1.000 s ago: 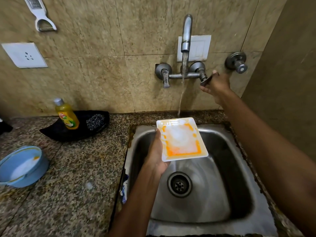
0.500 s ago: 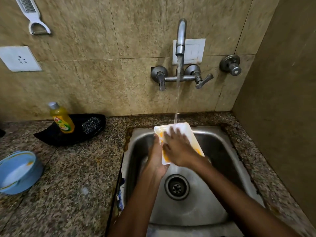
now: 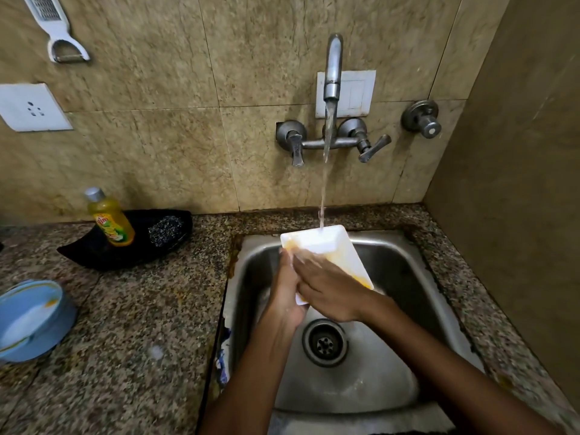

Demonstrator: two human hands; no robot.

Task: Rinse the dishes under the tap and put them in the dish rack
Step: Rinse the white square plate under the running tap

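Observation:
A white square plate (image 3: pixel 326 243) with orange smears is held over the steel sink (image 3: pixel 392 387), its far edge under the running stream from the tap (image 3: pixel 332 67). My left hand (image 3: pixel 284 296) grips the plate's left edge from below. My right hand (image 3: pixel 329 290) lies flat on the plate's face, fingers straight and pointing left, covering most of it. A blue bowl (image 3: pixel 31 318) with white and orange residue sits on the counter at the far left. No dish rack is in view.
A yellow dish-soap bottle (image 3: pixel 110 218) and a steel scrubber (image 3: pixel 164 230) rest in a black dish (image 3: pixel 94 249) at the back of the granite counter (image 3: pixel 125 356). The tap's lever handle (image 3: pixel 375 147) and a separate wall valve (image 3: pixel 423 119) sit right of the spout. The drain (image 3: pixel 324 342) lies below my hands.
My right hand left the tap's lever handle and came down flat onto the plate, then slid across its face. The orange smears on the plate have thinned under the water.

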